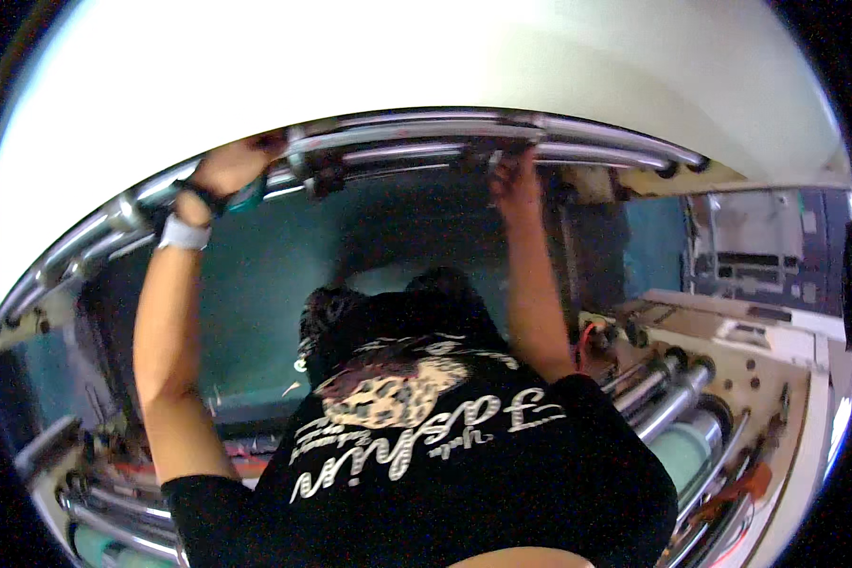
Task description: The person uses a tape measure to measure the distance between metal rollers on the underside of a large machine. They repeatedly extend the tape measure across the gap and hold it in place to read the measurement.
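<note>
Overhead, both hands are raised and set well apart along the horizontal steel roller bars (417, 142): left hand (229, 168) gripping near one end, right hand (514, 177) clamped mid-span.

Setting: factory floor, web-fed roll machine before you. Evidence: huge pale roll (426, 57) at twelve o'clock; steel guide bars (426, 142) beneath; cream machine frame (767, 369) and rollers (672, 398) at four o'clock.

Pale wall (445, 47), dim teal machine interior (256, 275)
</note>
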A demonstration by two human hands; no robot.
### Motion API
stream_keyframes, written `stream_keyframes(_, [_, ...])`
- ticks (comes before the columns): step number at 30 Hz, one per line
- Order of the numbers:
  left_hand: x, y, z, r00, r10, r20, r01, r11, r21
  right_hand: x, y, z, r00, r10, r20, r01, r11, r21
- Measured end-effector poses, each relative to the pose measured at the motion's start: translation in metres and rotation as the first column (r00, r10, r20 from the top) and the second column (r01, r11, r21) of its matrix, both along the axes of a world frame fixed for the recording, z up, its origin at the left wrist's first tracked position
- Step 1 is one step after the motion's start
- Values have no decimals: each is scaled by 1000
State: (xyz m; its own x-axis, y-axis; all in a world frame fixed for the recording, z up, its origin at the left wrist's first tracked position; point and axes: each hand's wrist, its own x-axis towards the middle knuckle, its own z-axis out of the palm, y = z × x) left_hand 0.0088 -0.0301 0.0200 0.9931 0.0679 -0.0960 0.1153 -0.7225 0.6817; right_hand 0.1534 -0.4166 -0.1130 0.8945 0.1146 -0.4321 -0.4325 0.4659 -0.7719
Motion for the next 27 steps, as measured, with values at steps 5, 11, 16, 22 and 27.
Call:
stream_keyframes(5, [-3, 10, -17, 981, -7, 196, 1, 1000, 31, 6, 13, -6, 992, 82, 100, -108, 952, 287])
stream_keyframes(11, [1, 9, -5, 997, 17, -76, -3, 983, 182, 5, 17, 2, 998, 25, 63, -41, 965, 258])
stream_keyframes(16, [-2, -2, -1, 992, -13, 127, 8, 999, 43, 6, 14, -2, 995, 16, 95, -40, 963, 265])
stream_keyframes(22, [-5, -4, 2, 995, 11, 99, -7, 999, -47, 4, 15, 5, 994, 59, 93, -81, 964, 254])
stream_keyframes(27, [-4, -2, 0, 997, 35, 64, -30, 996, -80, 3, 18, 7, 994, 40, 97, -62, 968, 243])
